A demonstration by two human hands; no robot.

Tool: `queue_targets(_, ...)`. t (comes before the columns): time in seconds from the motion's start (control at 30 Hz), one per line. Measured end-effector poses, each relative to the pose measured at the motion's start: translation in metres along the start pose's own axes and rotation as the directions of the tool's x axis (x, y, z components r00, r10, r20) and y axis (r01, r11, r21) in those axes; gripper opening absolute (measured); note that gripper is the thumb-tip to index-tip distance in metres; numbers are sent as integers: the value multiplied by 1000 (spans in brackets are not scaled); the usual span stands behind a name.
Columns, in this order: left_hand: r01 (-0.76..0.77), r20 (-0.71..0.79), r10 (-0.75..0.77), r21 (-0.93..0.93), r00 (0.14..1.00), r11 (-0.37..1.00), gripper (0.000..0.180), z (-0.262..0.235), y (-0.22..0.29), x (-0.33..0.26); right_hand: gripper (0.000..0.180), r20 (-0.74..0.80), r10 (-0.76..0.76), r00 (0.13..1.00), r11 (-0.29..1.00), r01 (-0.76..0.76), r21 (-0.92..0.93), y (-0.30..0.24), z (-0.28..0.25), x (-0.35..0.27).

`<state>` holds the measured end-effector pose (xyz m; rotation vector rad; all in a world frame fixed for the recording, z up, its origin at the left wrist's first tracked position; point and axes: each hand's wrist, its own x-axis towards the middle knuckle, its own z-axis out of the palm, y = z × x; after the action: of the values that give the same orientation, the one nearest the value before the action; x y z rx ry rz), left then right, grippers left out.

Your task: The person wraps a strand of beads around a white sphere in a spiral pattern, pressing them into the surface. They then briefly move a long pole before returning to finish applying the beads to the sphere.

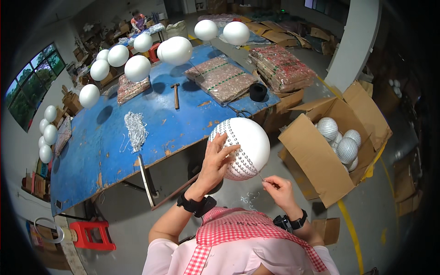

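Note:
A large white ball (254, 142) is in front of me, with rows of silvery beads (236, 153) wrapped over its left and lower part. My left hand (216, 160) holds the ball from its left side, fingers spread over the beaded rows. Just below and right of the ball, my right hand (278, 189) is closed in a pinch on a bead strand. That strand runs up to the ball's lower edge. Whatever supports the ball from below is hidden.
A blue table (151, 101) carries a hammer (176, 95), a bundle of bead strands (135, 132), black tape (258, 92) and wrapped packs (222, 79). Several plain white balls (137, 68) stand above it. At right, an open carton (316, 158) holds beaded balls (347, 150). A red stool (94, 236) stands lower left.

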<state>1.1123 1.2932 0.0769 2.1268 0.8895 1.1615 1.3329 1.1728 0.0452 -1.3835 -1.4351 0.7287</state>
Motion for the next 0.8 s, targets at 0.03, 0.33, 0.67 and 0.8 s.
queue_targets(0.03,12,27,-13,33,1000,999,39,-1,-1,1,12,35,104,994,988,-107,109,3,1,1)
queue_targets(0.33,-8,31,1,245,1000,969,58,-2,3,0,11,101,192,976,953,-210,217,13,-1,15)
queue_targets(0.67,-3,-90,11,90,996,996,48,-11,5,7,11,144,291,946,936,-312,162,20,-5,23)
queue_targets(0.8,-59,-85,77,197,993,979,46,-8,10,6,10,126,243,962,943,-264,201,-3,-12,17)
